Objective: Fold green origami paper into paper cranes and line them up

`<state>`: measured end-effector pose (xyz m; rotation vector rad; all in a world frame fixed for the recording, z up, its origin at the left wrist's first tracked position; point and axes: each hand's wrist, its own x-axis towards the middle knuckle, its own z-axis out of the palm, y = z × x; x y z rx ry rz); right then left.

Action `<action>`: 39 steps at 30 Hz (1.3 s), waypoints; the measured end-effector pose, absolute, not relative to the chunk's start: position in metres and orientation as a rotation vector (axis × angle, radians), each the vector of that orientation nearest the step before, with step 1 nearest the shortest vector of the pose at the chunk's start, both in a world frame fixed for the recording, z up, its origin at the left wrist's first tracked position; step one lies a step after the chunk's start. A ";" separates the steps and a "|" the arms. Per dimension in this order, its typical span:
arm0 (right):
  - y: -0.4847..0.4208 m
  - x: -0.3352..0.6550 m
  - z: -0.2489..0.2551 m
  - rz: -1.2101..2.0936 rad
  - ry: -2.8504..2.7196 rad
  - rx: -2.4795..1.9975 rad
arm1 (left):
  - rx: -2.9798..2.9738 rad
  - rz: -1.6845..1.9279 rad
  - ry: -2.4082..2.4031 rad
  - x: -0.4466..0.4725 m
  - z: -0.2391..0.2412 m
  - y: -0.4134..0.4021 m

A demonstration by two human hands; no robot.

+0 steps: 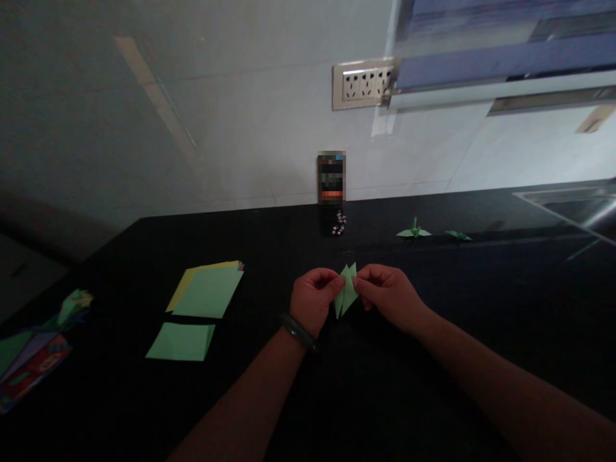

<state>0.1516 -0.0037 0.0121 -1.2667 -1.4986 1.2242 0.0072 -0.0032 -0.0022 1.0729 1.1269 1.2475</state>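
Note:
A piece of green origami paper (347, 292), folded to a narrow pointed shape, is held above the black countertop between both hands. My left hand (314, 298), with a dark band on its wrist, pinches the left side with thumb and finger. On the opposite side my right hand (385, 289) grips the edge the same way. Two tips of the paper point away from me and narrow points face toward me. Left of the hands lie a stack of green and yellow paper sheets (209, 292) and a separate green sheet (180, 341) with a fold at its right end.
Farther back on the black countertop (269, 244) stand a folded green paper crane (414, 230) and a second small green figure (459, 236). A phone (332, 178) leans against the wall. Colourful packets (41, 366) lie at far left. A metal-edged fixture (568, 199) is at right.

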 end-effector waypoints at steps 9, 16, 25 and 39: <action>-0.005 0.154 0.011 1.034 -1.673 -1.309 | 1.155 1.193 1.171 0.009 -0.001 -0.006; -0.008 0.151 0.012 1.052 -1.642 -1.270 | 1.119 1.317 1.209 0.015 -0.008 -0.007; -0.009 0.150 0.007 1.071 -1.693 -1.218 | 1.163 1.416 1.248 0.017 -0.006 -0.009; -0.009 0.146 0.015 1.169 -1.504 -1.257 | 1.185 1.412 1.264 0.020 -0.002 -0.013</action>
